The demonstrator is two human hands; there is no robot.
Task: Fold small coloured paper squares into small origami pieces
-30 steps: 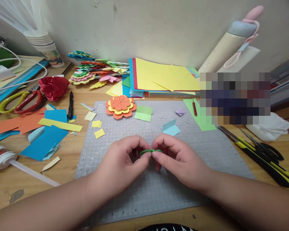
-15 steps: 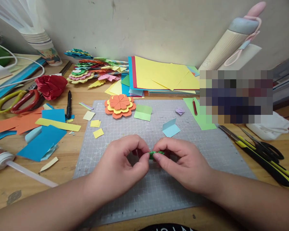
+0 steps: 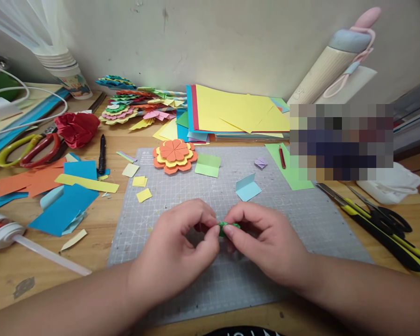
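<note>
A small green paper piece [image 3: 227, 227] is pinched between both hands above the grey cutting mat [image 3: 196, 298]. My left hand [image 3: 182, 242] grips its left end with thumb and forefinger. On the other end, the thumb and fingers of my right hand [image 3: 269, 238] are closed; fingertips cover much of the piece. Beyond the hands lie an orange and yellow layered paper flower [image 3: 175, 155], a creased light green square [image 3: 208, 165], a folded light blue square [image 3: 248, 187] and a small purple folded piece [image 3: 261, 163].
Coloured scraps [image 3: 63, 210], red-handled scissors [image 3: 40, 149] and a glue gun [image 3: 2, 231] lie left. A yellow and black cutter [image 3: 381, 228] and black scissors [image 3: 392, 221] are right. Paper sheets [image 3: 238, 107] and a bottle [image 3: 332, 65] stand behind.
Both hands still hold the green piece, with only slight shifts of the fingers; the left hand sits a little further right. The camera view has shifted slightly.
</note>
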